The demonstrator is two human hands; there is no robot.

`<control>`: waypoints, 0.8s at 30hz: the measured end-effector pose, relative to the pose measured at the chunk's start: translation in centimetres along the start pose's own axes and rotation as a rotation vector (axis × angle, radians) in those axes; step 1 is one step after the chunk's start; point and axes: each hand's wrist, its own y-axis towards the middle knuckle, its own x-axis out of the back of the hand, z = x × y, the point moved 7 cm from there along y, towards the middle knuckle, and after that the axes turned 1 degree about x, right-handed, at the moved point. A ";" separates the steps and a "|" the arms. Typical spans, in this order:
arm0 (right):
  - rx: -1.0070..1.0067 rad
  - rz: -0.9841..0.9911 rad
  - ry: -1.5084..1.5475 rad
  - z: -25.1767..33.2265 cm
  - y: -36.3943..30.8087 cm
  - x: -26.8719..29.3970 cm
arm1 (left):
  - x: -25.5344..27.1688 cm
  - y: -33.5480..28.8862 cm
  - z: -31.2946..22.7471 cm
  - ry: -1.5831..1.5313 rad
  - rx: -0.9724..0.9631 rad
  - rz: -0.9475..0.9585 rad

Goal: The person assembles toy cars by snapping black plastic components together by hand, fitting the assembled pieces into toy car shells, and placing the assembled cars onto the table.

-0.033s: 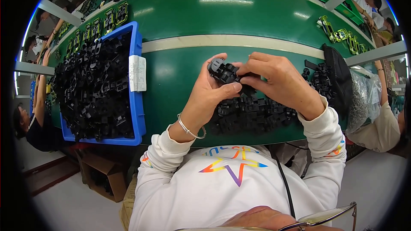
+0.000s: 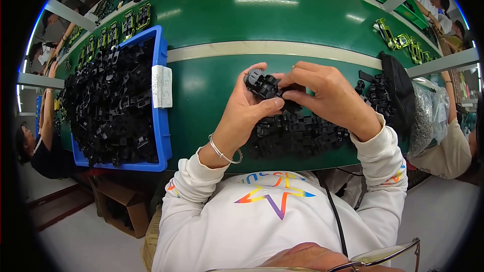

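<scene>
Both my hands hold one small black plastic part (image 2: pixel 262 84) above the green table. My left hand (image 2: pixel 244 116) grips it from below with thumb and fingers; a thin bracelet circles that wrist. My right hand (image 2: pixel 327 98) pinches the same part from the right with its fingertips. Directly under my hands lies a heap of the same black plastic parts (image 2: pixel 295 136) near the table's front edge.
A blue bin (image 2: pixel 162 136) full of black parts stands at my left, with a white label on its wall. Green-yellow parts (image 2: pixel 401 40) line the far belt. A black bag (image 2: pixel 398 95) and a clear plastic bag (image 2: pixel 428 116) lie at right. Other people sit left and right.
</scene>
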 end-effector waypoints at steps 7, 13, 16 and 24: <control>-0.276 -0.166 0.415 -2.8 -1.4 -0.7 | 0.0 -0.2 -0.7 0.046 -0.090 0.018; -0.524 -0.066 0.752 -4.5 -2.2 -3.4 | 0.0 -0.2 -0.8 0.145 -0.205 0.010; -0.530 -0.064 0.818 -4.6 -2.3 -3.8 | 0.0 -0.3 -0.8 0.183 -0.202 -0.002; -0.583 -0.042 0.825 -4.6 -2.1 -4.6 | 0.6 0.1 -0.3 0.235 -0.192 -0.053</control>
